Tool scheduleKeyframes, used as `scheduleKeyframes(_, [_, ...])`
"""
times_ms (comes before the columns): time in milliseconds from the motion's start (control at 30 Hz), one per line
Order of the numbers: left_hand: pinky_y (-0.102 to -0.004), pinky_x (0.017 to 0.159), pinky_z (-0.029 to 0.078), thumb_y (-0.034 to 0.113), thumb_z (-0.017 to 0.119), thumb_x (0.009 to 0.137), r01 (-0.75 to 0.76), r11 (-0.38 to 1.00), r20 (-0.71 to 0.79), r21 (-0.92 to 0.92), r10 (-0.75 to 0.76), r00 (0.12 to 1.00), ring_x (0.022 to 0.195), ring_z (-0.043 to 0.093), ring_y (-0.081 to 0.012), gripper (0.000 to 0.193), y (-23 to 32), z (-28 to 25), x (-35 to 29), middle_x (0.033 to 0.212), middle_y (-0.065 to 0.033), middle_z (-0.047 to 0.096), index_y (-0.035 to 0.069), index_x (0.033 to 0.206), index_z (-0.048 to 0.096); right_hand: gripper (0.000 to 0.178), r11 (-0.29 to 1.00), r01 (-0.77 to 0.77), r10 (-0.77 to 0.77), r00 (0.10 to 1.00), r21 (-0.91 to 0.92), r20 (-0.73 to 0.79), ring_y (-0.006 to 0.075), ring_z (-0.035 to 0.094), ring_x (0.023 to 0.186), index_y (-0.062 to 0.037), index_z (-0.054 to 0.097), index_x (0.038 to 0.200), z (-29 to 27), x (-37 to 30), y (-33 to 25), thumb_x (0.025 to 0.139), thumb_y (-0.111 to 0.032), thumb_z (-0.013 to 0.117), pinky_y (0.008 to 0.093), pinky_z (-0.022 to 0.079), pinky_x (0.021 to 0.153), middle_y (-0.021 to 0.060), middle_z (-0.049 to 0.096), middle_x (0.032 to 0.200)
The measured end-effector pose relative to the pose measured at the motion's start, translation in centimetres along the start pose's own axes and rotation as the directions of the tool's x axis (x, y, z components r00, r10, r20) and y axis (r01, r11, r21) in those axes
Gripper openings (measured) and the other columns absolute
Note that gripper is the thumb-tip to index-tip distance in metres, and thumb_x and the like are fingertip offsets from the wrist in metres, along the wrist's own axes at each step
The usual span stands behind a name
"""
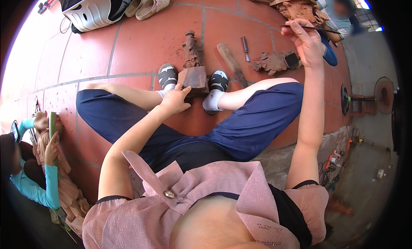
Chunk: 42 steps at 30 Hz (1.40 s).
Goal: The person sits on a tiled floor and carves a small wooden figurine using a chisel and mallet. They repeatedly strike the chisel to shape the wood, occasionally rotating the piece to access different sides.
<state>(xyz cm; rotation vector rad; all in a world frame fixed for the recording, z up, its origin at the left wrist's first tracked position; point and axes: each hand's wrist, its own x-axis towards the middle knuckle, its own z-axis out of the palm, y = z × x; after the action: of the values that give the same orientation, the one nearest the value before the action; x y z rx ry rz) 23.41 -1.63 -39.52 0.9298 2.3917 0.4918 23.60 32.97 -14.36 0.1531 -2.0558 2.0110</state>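
A brown wood carving stands or lies between my shoes, with a knobbly carved column [191, 49] rising from a squared block [194, 78]. My left hand [175, 99] is at the block's near left corner, its fingers curled against the wood and the thumb apart. Raised high on the right, my right hand [305, 40] is closed around a thin dark rod-like tool [315, 29]. The rod's exact kind cannot be made out.
On the tiled floor lie a wooden stick [231, 62], a chisel [245, 48] and a rough wood piece [274, 63] beside a dark square object [292, 60]. Clogs [148, 6] and a bag [92, 10] are behind. Co-workers sit at left and far right; a fan [345, 99] stands right.
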Motion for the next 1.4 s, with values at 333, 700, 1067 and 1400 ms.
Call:
scheduleKeyframes(333, [-0.0392,0.100,0.038,0.018,0.077,0.062,0.050,0.999,-0.106,0.012,-0.049,0.993,0.125,0.037,-0.0369,0.091,0.5,-0.2,4.9,0.139,-0.0222,0.029,0.004,0.137,0.028,0.023,0.993,-0.030,0.028,0.999,-0.112,-0.024,0.0144,0.059,0.091,0.0002,0.054,0.107,-0.6,0.0,3.3,0.084,0.000,0.055,0.0286,0.051,0.080,0.0087,0.060,0.100])
scheduleKeyframes(700, [-0.0304,0.069,0.049,0.033,0.074,0.068,0.182,0.681,-0.083,-0.709,-0.338,0.937,0.076,0.061,-0.0200,0.060,-5.9,-1.5,12.3,0.091,-0.0137,0.065,-0.003,0.113,0.056,0.023,0.976,0.024,-0.016,0.999,-0.215,0.040,0.0147,0.062,0.089,-0.0006,0.058,0.109,0.3,-0.2,1.2,0.089,-0.011,0.056,0.0258,0.052,0.076,0.0063,0.061,0.103])
scheduleKeyframes(1067, [-0.0343,0.070,0.048,0.034,0.077,0.067,0.438,0.331,0.164,-0.836,-0.611,0.774,0.083,0.062,-0.0226,0.053,-6.2,1.6,22.5,0.091,-0.0140,0.064,-0.010,0.094,0.061,0.023,0.940,-0.112,0.110,0.994,-0.324,-0.024,0.0107,0.061,0.083,-0.0035,0.064,0.099,1.0,1.3,2.3,0.089,-0.023,0.056,0.0236,0.048,0.071,0.0036,0.064,0.092])
scheduleKeyframes(1400, [-0.0401,0.068,0.047,0.037,0.069,0.069,0.544,0.322,0.319,-0.775,-0.544,0.776,0.081,0.062,-0.0264,0.047,-7.6,1.5,23.9,0.092,-0.0147,0.064,-0.001,0.096,0.064,0.021,0.926,-0.134,0.130,0.991,-0.354,-0.035,0.0068,0.056,0.071,-0.0039,0.065,0.094,0.3,4.0,3.5,0.089,-0.022,0.057,0.0209,0.045,0.062,0.0010,0.062,0.079])
